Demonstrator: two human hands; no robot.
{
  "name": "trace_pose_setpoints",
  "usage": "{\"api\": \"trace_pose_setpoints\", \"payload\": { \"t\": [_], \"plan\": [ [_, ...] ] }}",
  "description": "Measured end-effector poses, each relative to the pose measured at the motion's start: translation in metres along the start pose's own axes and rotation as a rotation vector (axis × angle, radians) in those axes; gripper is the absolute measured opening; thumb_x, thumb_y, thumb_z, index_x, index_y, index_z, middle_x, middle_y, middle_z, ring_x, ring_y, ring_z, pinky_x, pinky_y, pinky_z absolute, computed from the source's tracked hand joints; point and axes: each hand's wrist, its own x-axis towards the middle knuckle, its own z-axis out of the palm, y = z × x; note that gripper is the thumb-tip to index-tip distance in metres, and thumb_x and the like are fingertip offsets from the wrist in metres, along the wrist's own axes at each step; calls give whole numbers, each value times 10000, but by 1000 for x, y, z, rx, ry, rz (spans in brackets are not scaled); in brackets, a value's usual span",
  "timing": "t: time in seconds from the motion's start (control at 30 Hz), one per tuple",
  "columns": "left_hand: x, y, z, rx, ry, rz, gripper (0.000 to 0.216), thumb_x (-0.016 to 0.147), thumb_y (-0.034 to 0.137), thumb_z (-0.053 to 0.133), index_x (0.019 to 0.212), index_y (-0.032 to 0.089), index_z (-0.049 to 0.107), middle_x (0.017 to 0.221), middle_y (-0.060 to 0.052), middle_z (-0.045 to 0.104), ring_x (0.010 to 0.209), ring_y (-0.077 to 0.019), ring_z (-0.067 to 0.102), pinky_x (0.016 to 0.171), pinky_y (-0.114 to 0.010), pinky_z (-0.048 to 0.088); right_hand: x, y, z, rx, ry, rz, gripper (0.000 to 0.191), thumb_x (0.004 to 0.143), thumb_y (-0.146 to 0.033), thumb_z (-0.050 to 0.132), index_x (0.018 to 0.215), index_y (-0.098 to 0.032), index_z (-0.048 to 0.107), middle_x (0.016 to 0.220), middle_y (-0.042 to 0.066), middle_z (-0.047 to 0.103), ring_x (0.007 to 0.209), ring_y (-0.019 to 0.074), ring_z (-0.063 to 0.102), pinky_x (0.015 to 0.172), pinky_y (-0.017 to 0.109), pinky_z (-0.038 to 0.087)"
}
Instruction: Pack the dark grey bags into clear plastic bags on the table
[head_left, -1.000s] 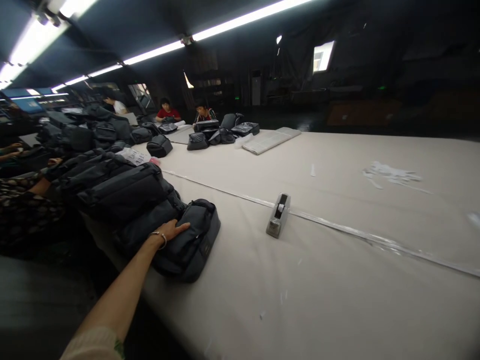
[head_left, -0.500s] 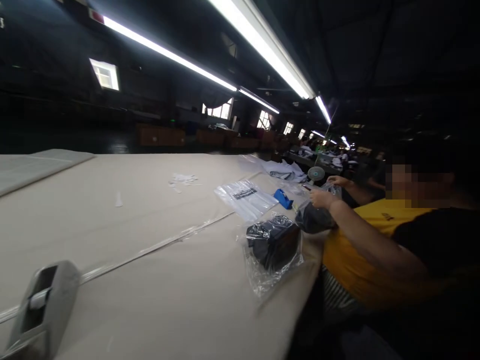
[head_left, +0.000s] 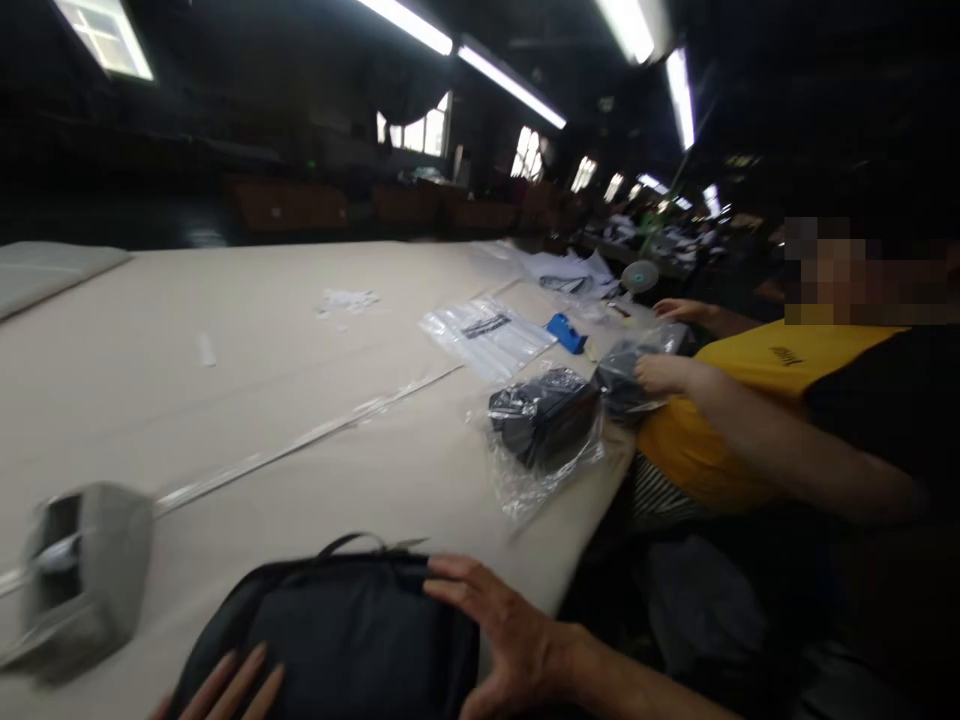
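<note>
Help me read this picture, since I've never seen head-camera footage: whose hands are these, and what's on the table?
The camera sits on a person's head, looking down at their own hands. Their right hand rests flat on a dark bag; their left hand's fingers touch its near edge. The bag lies on a long beige table. A grey tape dispenser stands to the left. Further along lies a bagged dark item in clear plastic. A co-worker's hand holds another wrapped item.

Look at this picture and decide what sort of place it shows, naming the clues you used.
Probably a factory packing hall: a long cloth-covered work table, a bagged black bag in clear plastic, a stack of plastic bags, and a tape dispenser, under strip lights.
</note>
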Motion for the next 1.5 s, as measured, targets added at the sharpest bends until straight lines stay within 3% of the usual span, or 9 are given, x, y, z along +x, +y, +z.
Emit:
{"api": "trace_pose_setpoints", "payload": {
  "t": [0.2, 0.27, 0.37, 0.47, 0.7, 0.9, 1.03, 1.27, 1.5],
  "plan": [
    [-17, 29, -59, 101, -233, -8, 270, 868, 287, 604, 1137, 262, 608, 1033, -42, 670, 1047, -220, 607, 1092, -448, 331, -15, 21, 26, -311, 58, -72, 998, 663, -568, 782, 1469, -206, 319, 1532, 139, 272, 1426, 368, 183, 1154, 554, 251],
    [-8, 24, -71, -18, -183, -100, 173, 856, 312, 640, 1014, 244, 617, 993, -40, 643, 999, -201, 601, 1036, -409, 393, -14, 28, 23, -315, 87, -98, 931, 699, -429, 776, 1471, -212, 303, 1538, 125, 257, 1427, 358, 187, 1149, 542, 282],
    [-5, 2, -81, -286, 29, -376, 543, 813, 505, 653, 1272, 256, 500, 1316, -101, 510, 1250, -258, 469, 1089, -437, 374, -15, 38, 12, -261, 181, -51, 832, 771, -327, 701, 1478, -247, 271, 1554, 101, 224, 1436, 336, 174, 1160, 544, 258],
    [-11, -18, -59, -654, 24, -665, 766, 854, 687, 418, 1456, 228, 294, 1549, -117, 253, 1422, -298, 242, 1180, -503, 219, -14, 60, 8, -51, 229, 106, 964, 742, -489, 738, 1502, -268, 188, 1574, 108, 166, 1437, 341, 174, 1160, 546, 254],
    [7, 2, 7, -940, 113, -1123, 799, 875, 720, 226, 1394, 145, 424, 1446, -93, 461, 1396, -226, 321, 1208, -366, 169, 4, 82, 5, 366, 204, 286, 1161, 573, -800, 678, 1490, -258, 215, 1523, 161, 293, 1328, 373, 393, 1055, 500, 418],
    [24, 4, -25, -991, -475, -1429, 853, 820, 799, 186, 1278, 180, 553, 1081, -110, 701, 1010, -285, 647, 824, -444, 565, 54, 61, -55, 144, 154, 526, 660, 873, -718, 363, 1320, -254, 506, 1302, 89, 582, 1227, 313, 512, 1047, 471, 422],
    [17, -14, -20, -787, -529, -1370, 755, 860, 698, 221, 1231, 137, 566, 1060, -152, 688, 926, -286, 669, 673, -393, 589, 99, 71, -64, -1, 140, 601, 704, 886, -727, 228, 1208, -217, 591, 1145, 99, 662, 1096, 308, 595, 1023, 511, 437],
    [59, -3, -19, -241, -166, -856, 587, 935, 530, 288, 1393, 195, 441, 1520, -99, 342, 1435, -257, 217, 1188, -511, 170, 133, 68, -34, -143, 205, 292, 690, 895, -649, 380, 1427, -209, 375, 1493, 95, 377, 1386, 257, 319, 1184, 479, 235],
    [24, -11, 16, -277, -156, -797, 550, 939, 499, 333, 1442, 278, 352, 1541, -43, 310, 1434, -266, 232, 1173, -542, 231, 104, 114, -36, -126, 137, 582, 814, 876, -680, 302, 1434, -89, 350, 1490, 174, 363, 1396, 290, 306, 1195, 500, 193]
  ]
}}
